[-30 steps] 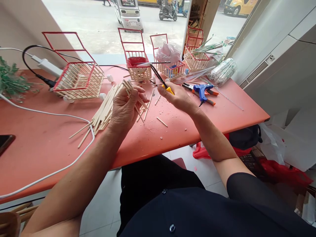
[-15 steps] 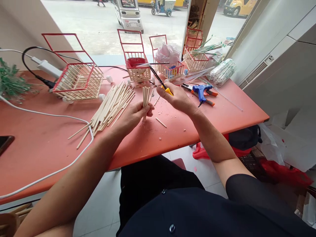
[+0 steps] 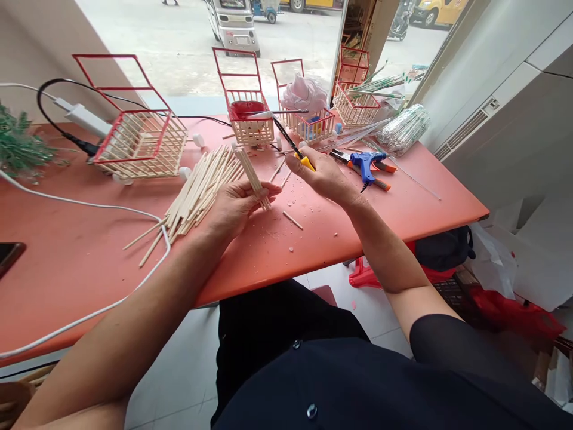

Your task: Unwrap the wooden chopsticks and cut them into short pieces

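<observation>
My left hand [image 3: 244,203] is closed round a small bundle of pale wooden sticks [image 3: 249,168]. The bundle leans to the left, its lower ends close to the tabletop. My right hand [image 3: 324,176] grips a tool with a yellow handle and a long dark shaft [image 3: 286,134]; its exact kind is not clear. The shaft points up and left, towards the small stick carts. Beside my left hand lies a loose heap of wooden sticks [image 3: 201,191]. One short stick [image 3: 292,220] and some crumbs lie on the table between my arms.
Stick carts with red handles, among them a left one [image 3: 138,146] and a middle one [image 3: 253,128], line the window side. A blue glue gun [image 3: 366,167] rests over an orange-handled tool [image 3: 381,184]. A white cable [image 3: 89,205] crosses the orange table [image 3: 102,239] at left.
The stick bundle in my left hand has gone from upright to tilted left, and that hand has shifted slightly left. My right hand with the tool has hardly moved.
</observation>
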The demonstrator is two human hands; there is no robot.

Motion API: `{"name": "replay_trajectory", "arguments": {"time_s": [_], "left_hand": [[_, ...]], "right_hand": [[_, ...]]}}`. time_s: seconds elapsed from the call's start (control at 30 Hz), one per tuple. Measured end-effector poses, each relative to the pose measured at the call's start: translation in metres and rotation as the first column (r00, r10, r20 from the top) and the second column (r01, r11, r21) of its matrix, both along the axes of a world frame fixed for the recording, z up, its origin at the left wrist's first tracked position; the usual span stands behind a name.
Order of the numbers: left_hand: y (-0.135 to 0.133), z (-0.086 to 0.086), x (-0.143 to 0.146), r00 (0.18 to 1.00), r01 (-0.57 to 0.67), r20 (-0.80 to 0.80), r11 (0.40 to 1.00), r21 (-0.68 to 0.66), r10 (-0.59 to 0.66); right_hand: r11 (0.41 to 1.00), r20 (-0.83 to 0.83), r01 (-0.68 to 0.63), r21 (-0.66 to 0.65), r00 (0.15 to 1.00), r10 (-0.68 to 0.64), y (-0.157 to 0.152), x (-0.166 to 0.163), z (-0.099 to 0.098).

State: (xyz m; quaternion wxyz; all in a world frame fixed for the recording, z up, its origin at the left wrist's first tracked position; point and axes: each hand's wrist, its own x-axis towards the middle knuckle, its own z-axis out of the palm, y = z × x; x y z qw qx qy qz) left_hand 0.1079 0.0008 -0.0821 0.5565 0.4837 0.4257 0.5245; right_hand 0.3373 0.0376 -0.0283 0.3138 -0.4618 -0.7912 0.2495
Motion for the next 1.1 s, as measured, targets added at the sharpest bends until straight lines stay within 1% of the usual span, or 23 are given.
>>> {"name": "replay_trajectory", "arguments": {"time_s": [0.07, 0.17, 0.23, 0.4, 0.57, 0.67, 0.77, 0.87, 1.1], "left_hand": [[-0.001, -0.003, 0.001, 0.999, 0.019, -0.029, 1.0, 0.018, -0.018], [-0.003, -0.004, 0.002, 0.998, 0.013, -0.065, 0.998, 0.064, -0.008], [-0.003, -0.003, 0.003, 0.997, 0.013, -0.08, 0.997, 0.071, -0.007], [-0.004, -0.002, 0.002, 0.998, 0.029, -0.056, 0.999, 0.035, -0.027], [-0.004, -0.005, 0.001, 0.998, 0.039, -0.039, 0.999, -0.014, -0.039], [-0.003, -0.007, 0.002, 0.999, 0.022, -0.033, 1.0, -0.016, -0.023], [-0.003, -0.009, 0.004, 0.999, -0.005, -0.031, 1.0, 0.01, 0.006], [-0.004, -0.006, 0.004, 0.998, 0.004, -0.057, 1.0, 0.022, -0.003], [-0.006, 0.002, 0.003, 0.997, 0.031, -0.076, 0.999, -0.011, -0.032]], "right_hand": [[1.0, 0.004, -0.001, 0.005, 1.0, 0.001, 0.001, 0.0, -0.001], [1.0, -0.003, 0.002, 0.003, 1.0, -0.002, 0.002, 0.0, -0.002], [1.0, -0.011, 0.002, -0.01, 1.0, -0.002, 0.001, 0.001, -0.002], [0.999, -0.023, 0.007, -0.05, 1.0, -0.008, -0.002, 0.0, 0.001], [0.998, 0.031, 0.03, -0.063, 0.999, -0.028, -0.004, -0.003, 0.003], [0.997, 0.058, 0.037, -0.062, 0.998, -0.034, -0.005, -0.004, 0.004], [0.998, 0.058, 0.042, -0.055, 0.998, -0.039, -0.005, -0.003, 0.005], [0.999, 0.054, 0.037, -0.04, 0.998, -0.035, -0.005, -0.004, 0.005], [1.0, 0.044, -0.002, -0.02, 0.999, 0.003, -0.002, -0.005, 0.002]]}}
